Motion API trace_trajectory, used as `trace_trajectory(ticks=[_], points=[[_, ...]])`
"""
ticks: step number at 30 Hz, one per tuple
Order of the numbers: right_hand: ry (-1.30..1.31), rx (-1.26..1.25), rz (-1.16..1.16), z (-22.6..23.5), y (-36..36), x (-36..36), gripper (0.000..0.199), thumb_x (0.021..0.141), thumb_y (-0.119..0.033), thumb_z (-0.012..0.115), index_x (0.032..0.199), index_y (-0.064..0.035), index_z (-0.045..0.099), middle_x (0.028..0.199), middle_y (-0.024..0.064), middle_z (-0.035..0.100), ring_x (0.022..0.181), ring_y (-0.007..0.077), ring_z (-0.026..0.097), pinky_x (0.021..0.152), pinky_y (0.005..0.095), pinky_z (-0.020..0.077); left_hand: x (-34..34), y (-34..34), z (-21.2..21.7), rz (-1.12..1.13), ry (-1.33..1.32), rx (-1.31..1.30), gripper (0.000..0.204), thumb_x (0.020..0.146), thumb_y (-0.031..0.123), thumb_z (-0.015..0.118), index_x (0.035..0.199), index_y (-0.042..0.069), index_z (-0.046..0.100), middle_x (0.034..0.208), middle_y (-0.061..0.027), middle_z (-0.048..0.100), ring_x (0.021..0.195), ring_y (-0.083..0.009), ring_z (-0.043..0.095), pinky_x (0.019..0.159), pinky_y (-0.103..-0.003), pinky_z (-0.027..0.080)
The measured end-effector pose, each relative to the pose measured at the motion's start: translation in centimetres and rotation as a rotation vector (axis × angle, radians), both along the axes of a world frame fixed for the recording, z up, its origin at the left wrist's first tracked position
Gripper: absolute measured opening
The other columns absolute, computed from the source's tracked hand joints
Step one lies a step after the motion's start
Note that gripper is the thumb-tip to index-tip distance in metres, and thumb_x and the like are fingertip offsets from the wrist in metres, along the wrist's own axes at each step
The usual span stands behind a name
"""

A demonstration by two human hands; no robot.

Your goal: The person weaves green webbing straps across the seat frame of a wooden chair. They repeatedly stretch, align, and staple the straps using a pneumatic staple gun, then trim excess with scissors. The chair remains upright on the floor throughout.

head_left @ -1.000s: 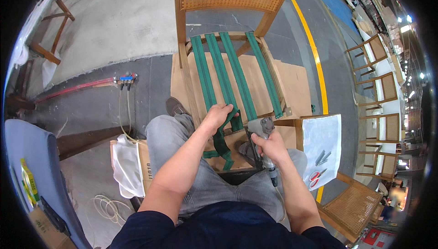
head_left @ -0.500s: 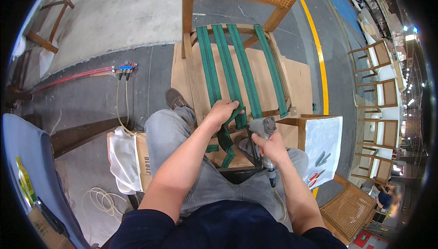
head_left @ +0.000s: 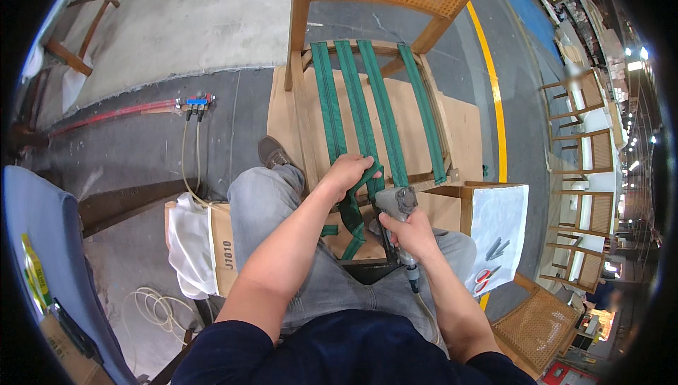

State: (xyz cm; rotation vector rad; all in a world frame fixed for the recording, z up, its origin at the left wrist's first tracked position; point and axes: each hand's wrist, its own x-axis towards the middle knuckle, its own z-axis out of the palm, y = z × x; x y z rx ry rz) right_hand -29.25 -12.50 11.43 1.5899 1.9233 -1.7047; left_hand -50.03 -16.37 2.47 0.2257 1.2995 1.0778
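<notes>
Grey floor (head_left: 240, 120) is spreading around the chair frame (head_left: 299, 113); at its six o'clock, the left hand (head_left: 346, 175), fingertips closed, is pinching the loose green strap (head_left: 350, 214) while the right hand (head_left: 411, 234), wrapped round the air tool (head_left: 395, 202), is edging toward nine o'clock, nearing the strap.

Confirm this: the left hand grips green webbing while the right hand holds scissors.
No: the right hand holds a grey power tool; the scissors lie on the white sheet, as the head view shows. The left hand does grip green webbing.
</notes>
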Motion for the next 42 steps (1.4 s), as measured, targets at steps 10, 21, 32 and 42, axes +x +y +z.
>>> trace_trajectory(ticks=[10,21,32,42], points=[[0.231,0.233,-0.432,9.7,7.4,9.9,0.029,0.098,-0.024,0.08,0.109,0.0002,0.07,0.084,0.0051,0.067,0.059,0.0171,0.064,0.05,0.032,0.0511,1.1,-0.7,1.7,-0.206,0.272,0.088,0.038,0.102,0.032,0.07,0.121,-0.001,0.073,0.096,-0.0057,0.075,0.086,-0.0138,0.069,0.071,-0.033,0.054],[0.354,0.038,-0.959,4.5,19.4,33.4,0.046,0.095,-0.049,0.079,0.121,-0.0129,0.067,0.099,0.0052,0.065,0.071,0.0182,0.062,0.06,0.0394,0.0551,4.1,-1.4,0.7,-0.383,0.335,0.134,0.04,0.103,0.025,0.068,0.132,-0.002,0.069,0.122,-0.0115,0.077,0.107,-0.0201,0.071,0.094,-0.033,0.055],[0.493,-0.106,-1.057,-6.5,23.4,35.0,0.043,0.095,-0.051,0.079,0.107,-0.0105,0.073,0.088,0.0061,0.07,0.069,0.0176,0.066,0.06,0.0376,0.0575,5.3,-3.2,2.3,-0.088,0.324,0.056,0.031,0.109,0.024,0.061,0.13,0.004,0.07,0.118,-0.0075,0.078,0.075,-0.0127,0.071,0.051,-0.03,0.06],[-0.555,0.775,-0.811,-5.9,14.8,43.4,0.046,0.086,-0.033,0.081,0.122,-0.0065,0.077,0.12,0.0207,0.076,0.11,0.0393,0.073,0.096,0.0468,0.0578,6.1,-4.1,2.3,0.02,0.085,0.214,0.031,0.108,0.023,0.063,0.13,0.001,0.067,0.116,-0.0138,0.077,0.086,-0.0204,0.075,0.061,-0.034,0.064]])
